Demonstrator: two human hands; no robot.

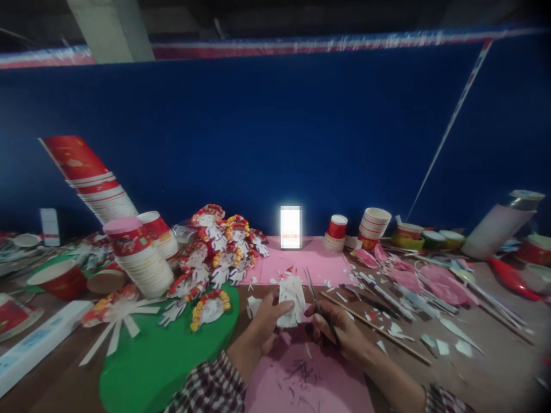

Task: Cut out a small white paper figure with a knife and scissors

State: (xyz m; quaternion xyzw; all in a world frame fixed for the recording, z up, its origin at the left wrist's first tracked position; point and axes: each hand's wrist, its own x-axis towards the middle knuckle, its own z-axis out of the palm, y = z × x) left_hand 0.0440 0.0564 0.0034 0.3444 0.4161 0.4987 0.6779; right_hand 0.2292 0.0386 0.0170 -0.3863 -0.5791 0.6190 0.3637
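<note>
Near the middle of the table, my left hand (pixel 269 318) is closed on a white paper piece (pixel 293 292) with dark drawn lines, thumb on top. To the right of that paper, my right hand (pixel 336 321) grips a pair of scissors (pixel 311 284). Their thin blades point up and away, close to the paper's right edge; the fingers partly cover the handles. Beneath both hands lies a pink sheet (pixel 310 384) with dark scribbles. Left of my left hand, a cut-out figure with a yellow and red ruffled edge (pixel 210 310) rests on a green sheet (pixel 163 361).
Similar paper figures (pixel 226 246) are heaped at the left back. Stacked paper cups (pixel 140 258) lean further left, beside a white power strip (pixel 38 350). A lit phone (pixel 291 228) stands ahead. Wooden sticks (pixel 379 330), pink scraps (pixel 443 284) and paper offcuts lie at right.
</note>
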